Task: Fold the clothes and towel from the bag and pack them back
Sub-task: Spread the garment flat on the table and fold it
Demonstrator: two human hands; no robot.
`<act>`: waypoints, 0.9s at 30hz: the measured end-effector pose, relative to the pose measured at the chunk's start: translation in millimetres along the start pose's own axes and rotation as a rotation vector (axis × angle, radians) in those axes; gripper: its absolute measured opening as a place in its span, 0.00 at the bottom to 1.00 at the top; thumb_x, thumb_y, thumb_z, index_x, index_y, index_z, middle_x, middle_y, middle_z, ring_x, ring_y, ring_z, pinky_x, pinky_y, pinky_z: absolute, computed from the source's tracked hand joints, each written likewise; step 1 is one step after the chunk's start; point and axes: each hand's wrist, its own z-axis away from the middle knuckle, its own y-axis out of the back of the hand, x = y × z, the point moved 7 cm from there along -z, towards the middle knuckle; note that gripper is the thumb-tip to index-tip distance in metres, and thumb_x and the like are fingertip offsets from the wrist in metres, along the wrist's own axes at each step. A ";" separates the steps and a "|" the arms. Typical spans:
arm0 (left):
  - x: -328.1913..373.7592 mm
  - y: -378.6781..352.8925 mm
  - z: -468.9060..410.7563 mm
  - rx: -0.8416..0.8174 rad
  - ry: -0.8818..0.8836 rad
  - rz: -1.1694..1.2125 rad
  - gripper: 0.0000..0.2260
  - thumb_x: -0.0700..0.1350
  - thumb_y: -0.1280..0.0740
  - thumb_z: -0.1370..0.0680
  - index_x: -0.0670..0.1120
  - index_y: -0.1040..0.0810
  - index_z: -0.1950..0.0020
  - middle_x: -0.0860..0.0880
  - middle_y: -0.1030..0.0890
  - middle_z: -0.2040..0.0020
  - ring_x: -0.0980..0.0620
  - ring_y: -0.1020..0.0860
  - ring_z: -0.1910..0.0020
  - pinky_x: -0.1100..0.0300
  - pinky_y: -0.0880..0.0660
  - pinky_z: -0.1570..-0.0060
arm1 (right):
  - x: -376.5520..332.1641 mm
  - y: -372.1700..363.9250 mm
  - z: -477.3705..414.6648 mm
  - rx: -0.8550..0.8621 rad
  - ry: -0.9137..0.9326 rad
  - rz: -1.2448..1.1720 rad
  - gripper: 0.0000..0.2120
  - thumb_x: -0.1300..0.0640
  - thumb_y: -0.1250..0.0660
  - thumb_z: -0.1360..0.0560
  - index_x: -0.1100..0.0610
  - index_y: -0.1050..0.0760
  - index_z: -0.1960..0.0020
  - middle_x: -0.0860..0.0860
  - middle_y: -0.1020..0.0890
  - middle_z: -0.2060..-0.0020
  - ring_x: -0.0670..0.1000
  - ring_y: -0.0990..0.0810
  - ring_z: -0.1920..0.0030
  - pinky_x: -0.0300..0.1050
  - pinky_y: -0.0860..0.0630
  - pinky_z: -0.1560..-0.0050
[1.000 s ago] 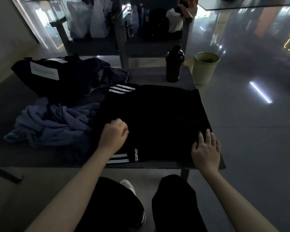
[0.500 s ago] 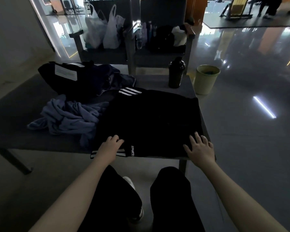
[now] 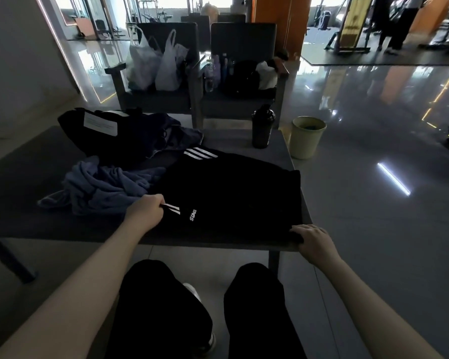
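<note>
A dark grey low table [image 3: 24,203] fills the left and middle of the view, and behind it stand 2 dark armchairs [image 3: 241,40], the left one holding white plastic bags [image 3: 153,66]. Spread flat over the table's near right part is the black sports garment with white stripes [image 3: 233,193], its right edge reaching the table's right side and its near edge lying along the table's front. Behind it to the left sits the black fabric bag with a white label [image 3: 114,141], open, with a dark navy garment [image 3: 182,137] spilling from its mouth towards the black one. In front of the bag lies the crumpled blue-grey towel [image 3: 106,187], touching the black garment's left edge. A pale green round bin [image 3: 306,138] stands on the floor just beside the table's far right corner, and a black shaker bottle [image 3: 262,130] stands upright on that corner. Both bare forearms reach forward over the person's knees. The left hand [image 3: 145,211] is knuckles-up, fingers curled tight around the black garment's near left corner, right at its 3 white stripes. The right hand [image 3: 313,240] sits at the near right corner, back of the hand up, fingers bent over the cloth's edge and gripping it at the table's corner.
</note>
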 end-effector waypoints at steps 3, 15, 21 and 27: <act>-3.5 8.4 -9.9 -0.017 -0.004 0.025 0.09 0.39 0.43 0.22 0.48 0.25 0.49 0.45 0.22 0.53 0.46 0.25 0.58 0.56 0.30 0.61 | 12.8 13.1 -7.7 0.126 -0.146 -0.273 0.14 0.64 0.36 0.28 0.57 0.20 0.44 0.55 0.17 0.52 0.58 0.20 0.49 0.49 0.27 0.49; -10.7 55.3 -83.8 0.209 0.085 0.160 0.08 0.45 0.35 0.22 0.43 0.23 0.45 0.42 0.20 0.51 0.41 0.22 0.53 0.53 0.27 0.58 | 28.7 42.1 -71.4 0.467 -0.452 -0.868 0.08 0.57 0.38 0.21 0.61 0.26 0.47 0.56 0.21 0.57 0.56 0.23 0.55 0.50 0.27 0.54; 7.5 58.3 -151.5 0.285 0.133 0.416 0.09 0.44 0.33 0.22 0.40 0.24 0.46 0.41 0.21 0.52 0.43 0.23 0.55 0.55 0.29 0.57 | 36.8 40.3 -120.8 0.557 -0.582 -0.876 0.10 0.57 0.41 0.20 0.62 0.27 0.45 0.55 0.23 0.56 0.55 0.26 0.56 0.43 0.35 0.56; 30.3 37.0 -231.6 0.306 0.177 0.512 0.12 0.48 0.37 0.20 0.39 0.25 0.46 0.41 0.21 0.50 0.47 0.27 0.57 0.56 0.32 0.57 | 53.4 30.8 -173.2 0.534 -0.695 -0.711 0.11 0.54 0.43 0.20 0.59 0.27 0.43 0.60 0.21 0.54 0.62 0.23 0.52 0.46 0.34 0.58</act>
